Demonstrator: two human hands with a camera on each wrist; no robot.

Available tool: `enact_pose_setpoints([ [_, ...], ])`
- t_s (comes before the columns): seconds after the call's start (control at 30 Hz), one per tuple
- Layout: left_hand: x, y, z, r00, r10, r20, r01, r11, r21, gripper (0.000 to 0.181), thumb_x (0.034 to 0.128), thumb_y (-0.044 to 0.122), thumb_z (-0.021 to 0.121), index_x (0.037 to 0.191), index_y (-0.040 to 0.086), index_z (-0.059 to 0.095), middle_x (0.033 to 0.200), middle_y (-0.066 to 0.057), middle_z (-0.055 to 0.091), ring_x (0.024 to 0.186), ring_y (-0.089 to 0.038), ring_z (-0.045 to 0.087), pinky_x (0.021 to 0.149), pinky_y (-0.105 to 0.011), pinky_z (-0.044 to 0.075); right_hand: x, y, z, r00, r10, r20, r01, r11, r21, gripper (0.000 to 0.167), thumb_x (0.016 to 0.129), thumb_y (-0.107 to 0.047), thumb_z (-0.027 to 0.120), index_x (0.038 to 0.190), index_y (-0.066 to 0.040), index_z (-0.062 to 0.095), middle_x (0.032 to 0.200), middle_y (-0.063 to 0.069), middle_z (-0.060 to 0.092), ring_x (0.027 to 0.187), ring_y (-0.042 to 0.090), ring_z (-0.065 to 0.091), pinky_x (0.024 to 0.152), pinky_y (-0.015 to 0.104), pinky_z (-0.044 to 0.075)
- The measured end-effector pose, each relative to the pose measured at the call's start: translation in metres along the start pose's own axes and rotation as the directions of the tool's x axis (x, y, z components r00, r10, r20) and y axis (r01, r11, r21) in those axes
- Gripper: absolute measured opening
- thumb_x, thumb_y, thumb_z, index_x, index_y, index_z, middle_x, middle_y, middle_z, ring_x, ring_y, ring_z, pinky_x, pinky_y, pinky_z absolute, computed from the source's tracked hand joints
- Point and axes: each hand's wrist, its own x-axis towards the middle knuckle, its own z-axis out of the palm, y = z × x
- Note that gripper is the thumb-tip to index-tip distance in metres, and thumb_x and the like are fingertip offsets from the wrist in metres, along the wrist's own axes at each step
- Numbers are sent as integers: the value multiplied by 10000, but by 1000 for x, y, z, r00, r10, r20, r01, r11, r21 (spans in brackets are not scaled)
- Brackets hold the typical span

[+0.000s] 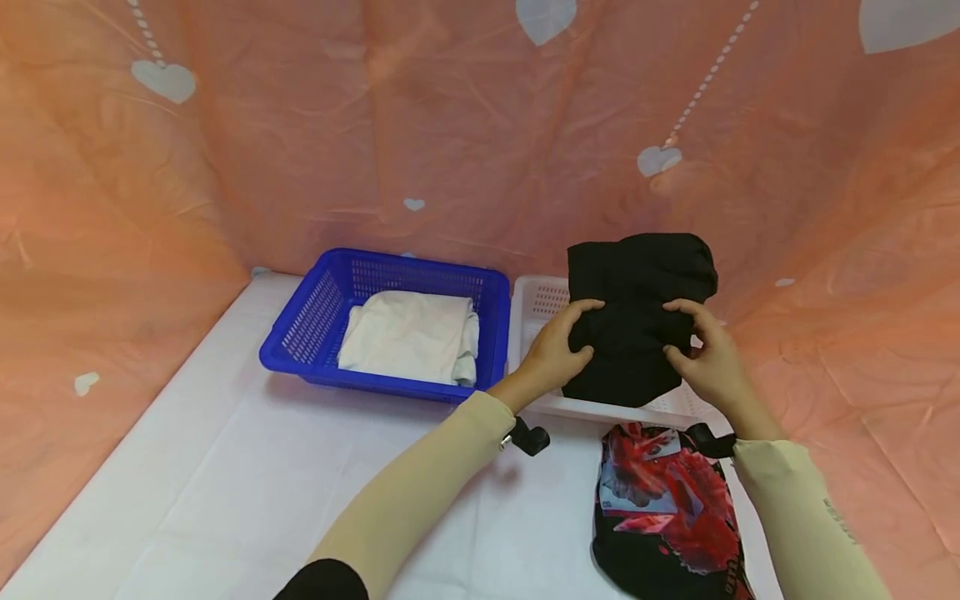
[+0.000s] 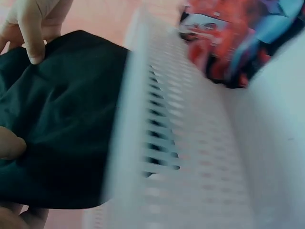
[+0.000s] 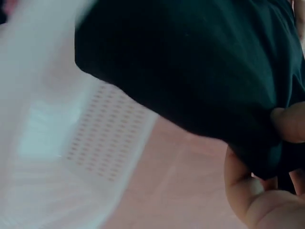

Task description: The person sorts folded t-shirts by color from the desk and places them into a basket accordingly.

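Observation:
A folded black cloth [image 1: 630, 333] is held up over the white basket [image 1: 542, 293], with its lower end inside the rim. My left hand [image 1: 553, 350] pinches its left edge, thumb in front. On the opposite edge, my right hand [image 1: 708, 358] grips the cloth the same way. The right wrist view shows the right thumb [image 3: 291, 123] pressing the black fabric [image 3: 190, 71], with fingers behind it. In the left wrist view the cloth [image 2: 66, 105] hangs beside the basket's perforated wall [image 2: 190, 143]. The kind of garment cannot be told.
A blue basket [image 1: 300, 358] stands to the left, holding a folded white cloth [image 1: 412, 333]. In front of the white basket lies a folded black garment with a red print [image 1: 667, 508], partly under the right wrist. An orange curtain [image 1: 465, 150] hangs behind the white table [image 1: 240, 483].

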Motion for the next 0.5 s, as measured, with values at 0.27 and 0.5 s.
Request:
enact_pose_setpoints([
  [0.27, -9, -22, 13, 991, -127, 32, 127, 992, 23, 639, 842, -23, 659, 1401, 197, 440, 1474, -55, 459, 1379, -192, 403, 1104, -397, 377, -9, 36, 26, 990, 91, 112, -92, 996, 0, 594, 812, 96, 638, 1341, -118, 471, 1034, 212, 607, 903, 92, 572, 647, 104, 473],
  [0.5, -5, -28, 16, 959, -272, 75, 268, 962, 60, 685, 817, -42, 655, 1414, 214, 437, 1452, -87, 485, 1222, -201, 504, 975, -371, 453, -11, 52, 41, 968, 156, 195, -168, 985, 44, 612, 843, 72, 630, 1386, -132, 434, 1220, 244, 529, 1002, 401, 595, 633, 173, 486],
])
